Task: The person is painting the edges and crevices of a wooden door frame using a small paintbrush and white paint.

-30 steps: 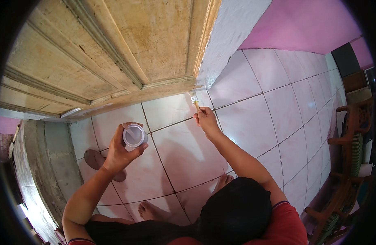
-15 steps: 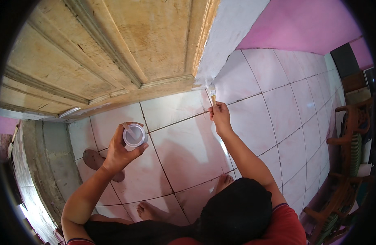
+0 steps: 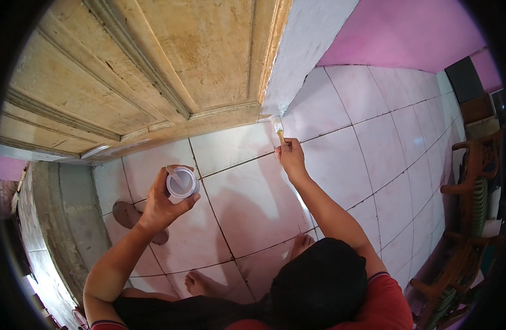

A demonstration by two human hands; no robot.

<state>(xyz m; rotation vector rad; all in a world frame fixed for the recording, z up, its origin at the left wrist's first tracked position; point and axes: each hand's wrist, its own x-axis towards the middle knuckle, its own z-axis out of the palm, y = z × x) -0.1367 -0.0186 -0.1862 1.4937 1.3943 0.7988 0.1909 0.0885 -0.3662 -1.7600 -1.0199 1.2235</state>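
My left hand [image 3: 164,201] is wrapped round a small round tub of pale paint [image 3: 181,183], held over the floor with its top facing up. Between the fingers of my right hand [image 3: 291,157] is the wooden handle of a paintbrush [image 3: 278,128]. The brush has a light metal band, and its bristles touch or nearly touch the bottom of a white-painted door edge [image 3: 302,44]. That edge borders a yellowish wooden panelled door [image 3: 209,55]. Wet-looking white paint shines at the lower corner, just above the bristles.
White floor tiles [image 3: 236,203] with dark joints lie under my bare feet. A brown slipper [image 3: 126,214] is below my left hand. Rough concrete [image 3: 79,203] runs along the left. Carved wooden chairs [image 3: 467,187] line the right side, and a pink wall [image 3: 396,33] rises behind.
My right hand has shifted slightly left with the paintbrush, which now tilts the other way at the bottom corner. My left hand and the tub have stayed in place.
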